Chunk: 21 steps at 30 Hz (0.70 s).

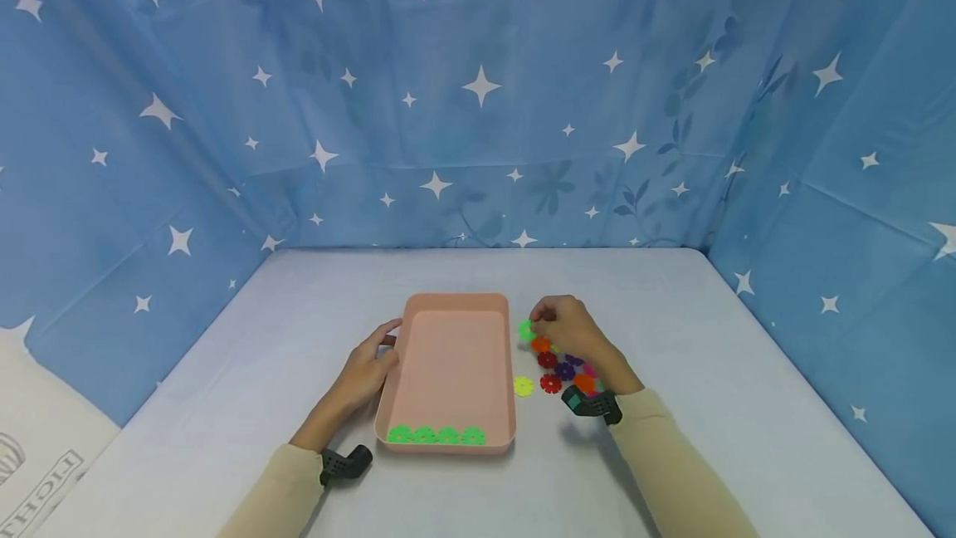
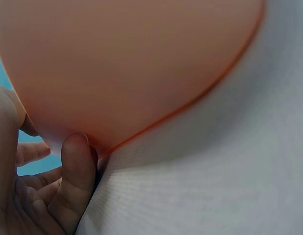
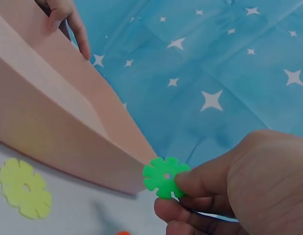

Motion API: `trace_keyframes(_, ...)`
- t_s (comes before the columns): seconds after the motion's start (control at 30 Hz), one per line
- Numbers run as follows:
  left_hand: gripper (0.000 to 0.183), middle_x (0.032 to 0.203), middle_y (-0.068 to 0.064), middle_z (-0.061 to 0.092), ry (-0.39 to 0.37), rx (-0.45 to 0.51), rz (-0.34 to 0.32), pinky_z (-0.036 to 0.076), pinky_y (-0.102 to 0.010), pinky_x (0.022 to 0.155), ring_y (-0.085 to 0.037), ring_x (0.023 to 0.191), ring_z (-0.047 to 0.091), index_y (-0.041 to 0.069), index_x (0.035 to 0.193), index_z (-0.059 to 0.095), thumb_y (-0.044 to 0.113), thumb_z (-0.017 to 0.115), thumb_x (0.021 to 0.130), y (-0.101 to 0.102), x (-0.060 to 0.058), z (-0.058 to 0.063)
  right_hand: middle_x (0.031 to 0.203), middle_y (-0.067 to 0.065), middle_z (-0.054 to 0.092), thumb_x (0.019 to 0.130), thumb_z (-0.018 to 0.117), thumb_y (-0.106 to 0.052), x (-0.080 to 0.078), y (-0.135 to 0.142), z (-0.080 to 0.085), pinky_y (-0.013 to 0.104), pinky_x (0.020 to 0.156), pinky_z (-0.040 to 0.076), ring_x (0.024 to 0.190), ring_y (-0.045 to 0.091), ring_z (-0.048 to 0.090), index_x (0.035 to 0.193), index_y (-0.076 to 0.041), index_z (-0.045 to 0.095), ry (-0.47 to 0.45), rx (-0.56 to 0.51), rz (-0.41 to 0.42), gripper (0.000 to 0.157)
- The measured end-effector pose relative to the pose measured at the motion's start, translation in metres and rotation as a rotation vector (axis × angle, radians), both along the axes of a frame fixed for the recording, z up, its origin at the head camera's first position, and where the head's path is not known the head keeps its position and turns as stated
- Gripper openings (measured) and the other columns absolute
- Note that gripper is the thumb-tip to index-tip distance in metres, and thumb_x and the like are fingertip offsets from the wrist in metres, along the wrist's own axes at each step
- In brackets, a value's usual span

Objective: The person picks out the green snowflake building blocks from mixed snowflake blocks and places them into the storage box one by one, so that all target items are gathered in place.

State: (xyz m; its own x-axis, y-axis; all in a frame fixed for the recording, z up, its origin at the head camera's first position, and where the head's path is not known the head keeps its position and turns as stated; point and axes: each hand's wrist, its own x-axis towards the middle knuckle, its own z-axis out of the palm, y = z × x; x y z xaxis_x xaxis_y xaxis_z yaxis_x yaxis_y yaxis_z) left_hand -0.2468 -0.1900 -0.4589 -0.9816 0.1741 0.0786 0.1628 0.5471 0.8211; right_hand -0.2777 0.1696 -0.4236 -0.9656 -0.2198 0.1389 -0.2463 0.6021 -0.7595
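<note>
A shallow pink tray lies on the table, with a row of several green flower-shaped discs along its near end. My left hand holds the tray's left side; in the left wrist view, the thumb bears against the tray wall. Beyond the tray's right side, my right hand pinches one green notched disc between thumb and fingers, raised off the table. Beneath and beside that hand lie loose flower discs in red, orange, purple and pink, partly hidden by the wrist.
A yellow flower disc lies by itself between the tray's right wall and the loose discs. White cloth covers the table. Blue curtains with white stars hang behind it and at both sides.
</note>
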Motion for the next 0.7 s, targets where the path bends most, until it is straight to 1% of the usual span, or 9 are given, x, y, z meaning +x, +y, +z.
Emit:
trace_keyframes(0.17, 0.062, 0.136, -0.018, 0.057, -0.005, -0.001, -0.003, 0.053, -0.044, 0.088, -0.027, 0.103, 0.065, 0.018, 0.157, 0.038, 0.017, 0.044, 0.096, 0.001, 0.000, 0.001, 0.081, 0.006, 0.065, 0.095, 0.066, -0.008, 0.004, -0.001, 0.010, 0.031, 0.062, 0.054, 0.066, 0.022, 0.059, 0.096, -0.005, 0.069, 0.016, -0.062, 0.064, 0.004)
trace_keyframes(0.3, 0.062, 0.136, -0.017, 0.057, -0.009, -0.007, -0.003, 0.053, -0.046, 0.089, -0.028, 0.104, 0.065, 0.019, 0.157, 0.038, 0.017, 0.043, 0.096, 0.001, 0.000, 0.003, 0.083, 0.006, 0.065, 0.096, 0.065, -0.007, 0.009, -0.005, 0.020, 0.033, 0.063, 0.054, 0.071, 0.031, 0.061, 0.098, -0.004, 0.070, 0.016, -0.082, 0.120, 0.005)
trace_keyframes(0.43, 0.061, 0.136, -0.017, 0.057, -0.004, -0.009, -0.006, 0.052, -0.046, 0.089, -0.028, 0.104, 0.064, 0.019, 0.157, 0.037, 0.017, 0.043, 0.096, 0.001, -0.001, 0.004, 0.084, 0.007, 0.065, 0.097, 0.064, -0.006, 0.017, -0.011, 0.031, 0.044, 0.071, 0.057, 0.079, 0.039, 0.064, 0.098, -0.005, 0.070, -0.012, -0.080, 0.167, 0.007)
trace_keyframes(0.53, 0.061, 0.136, -0.018, 0.057, -0.006, -0.007, -0.004, 0.053, -0.045, 0.088, -0.027, 0.103, 0.065, 0.019, 0.157, 0.038, 0.017, 0.043, 0.096, 0.001, -0.002, 0.003, 0.084, 0.008, 0.066, 0.097, 0.064, -0.005, 0.022, -0.016, 0.036, 0.051, 0.074, 0.057, 0.080, 0.040, 0.065, 0.097, -0.004, 0.070, -0.039, -0.083, 0.193, 0.007)
trace_keyframes(0.7, 0.061, 0.136, -0.018, 0.057, -0.020, -0.009, 0.004, 0.054, -0.043, 0.086, -0.027, 0.101, 0.066, 0.018, 0.157, 0.038, 0.017, 0.044, 0.096, 0.001, 0.000, 0.002, 0.083, 0.007, 0.066, 0.096, 0.065, -0.004, 0.023, -0.020, 0.032, 0.049, 0.073, 0.057, 0.076, 0.035, 0.064, 0.096, -0.004, 0.071, -0.066, -0.077, 0.239, 0.006)
